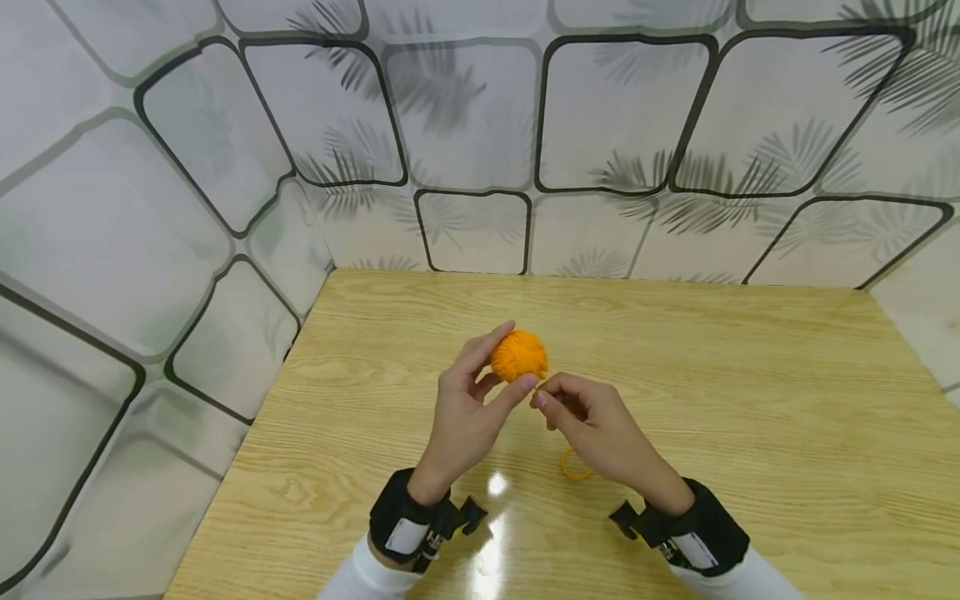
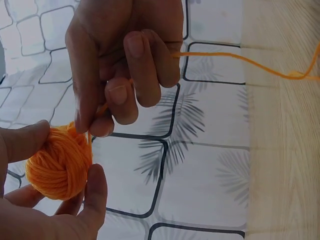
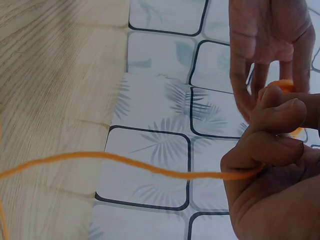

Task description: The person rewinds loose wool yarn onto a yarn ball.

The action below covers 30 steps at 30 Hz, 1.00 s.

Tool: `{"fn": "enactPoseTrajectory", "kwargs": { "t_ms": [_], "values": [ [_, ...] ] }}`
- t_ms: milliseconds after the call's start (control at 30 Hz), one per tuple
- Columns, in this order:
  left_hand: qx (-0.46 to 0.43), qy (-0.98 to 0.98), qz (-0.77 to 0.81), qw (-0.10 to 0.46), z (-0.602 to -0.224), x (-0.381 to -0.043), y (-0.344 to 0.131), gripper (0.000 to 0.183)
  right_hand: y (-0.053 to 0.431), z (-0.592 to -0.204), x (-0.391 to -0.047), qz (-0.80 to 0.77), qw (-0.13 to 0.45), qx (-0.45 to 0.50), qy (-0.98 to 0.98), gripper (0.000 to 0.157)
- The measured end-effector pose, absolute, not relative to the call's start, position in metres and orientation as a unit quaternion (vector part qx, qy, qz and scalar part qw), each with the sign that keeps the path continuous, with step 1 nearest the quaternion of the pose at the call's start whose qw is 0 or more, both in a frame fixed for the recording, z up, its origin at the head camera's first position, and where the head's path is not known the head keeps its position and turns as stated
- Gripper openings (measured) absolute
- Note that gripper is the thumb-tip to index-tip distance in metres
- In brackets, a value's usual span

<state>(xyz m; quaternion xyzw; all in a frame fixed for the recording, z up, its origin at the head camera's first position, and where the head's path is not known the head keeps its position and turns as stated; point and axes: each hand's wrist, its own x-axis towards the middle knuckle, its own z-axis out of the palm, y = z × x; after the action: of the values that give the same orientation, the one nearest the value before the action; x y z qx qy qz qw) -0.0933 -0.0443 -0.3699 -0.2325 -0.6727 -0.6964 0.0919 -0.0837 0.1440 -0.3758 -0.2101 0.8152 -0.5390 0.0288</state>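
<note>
An orange ball of yarn (image 1: pixel 519 356) is held above the table by my left hand (image 1: pixel 471 408), its thumb and fingers around the ball. Close by on the right, my right hand (image 1: pixel 592 421) pinches the strand that comes off the ball. In the left wrist view the wound ball (image 2: pixel 59 162) sits between the left fingertips, and the right hand (image 2: pixel 125 55) has its fingers curled round the yarn. From the right fist a loose yarn strand (image 3: pixel 150 167) trails away in the right wrist view, where the ball is mostly hidden behind the fingers.
Under the hands lies a wood-grain table (image 1: pixel 375 350). A loop of loose orange yarn (image 1: pixel 576 475) hangs or lies below the right hand. Patterned wall covering (image 1: pixel 472 117) with leaf prints stands behind the table and at its left side.
</note>
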Motion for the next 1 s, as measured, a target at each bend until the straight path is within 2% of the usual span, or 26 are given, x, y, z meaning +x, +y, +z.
{"fn": "enactPoseTrajectory", "kwargs": {
  "t_ms": [233, 633, 1000],
  "values": [
    [-0.204, -0.665, -0.714, 0.082, -0.371, -0.097, -0.043, 0.058, 0.144, -0.374, -0.078, -0.522, 0.007, -0.229, 0.821, 0.015],
    [-0.2, -0.676, -0.704, 0.086, -0.374, -0.103, -0.043, 0.058, 0.144, -0.366, -0.07, -0.455, -0.07, -0.262, 0.848, 0.008],
    [-0.202, -0.704, -0.679, 0.05, -0.379, -0.105, -0.044, 0.05, 0.15, -0.348, -0.071, -0.45, -0.107, -0.276, 0.843, 0.008]
  ]
}}
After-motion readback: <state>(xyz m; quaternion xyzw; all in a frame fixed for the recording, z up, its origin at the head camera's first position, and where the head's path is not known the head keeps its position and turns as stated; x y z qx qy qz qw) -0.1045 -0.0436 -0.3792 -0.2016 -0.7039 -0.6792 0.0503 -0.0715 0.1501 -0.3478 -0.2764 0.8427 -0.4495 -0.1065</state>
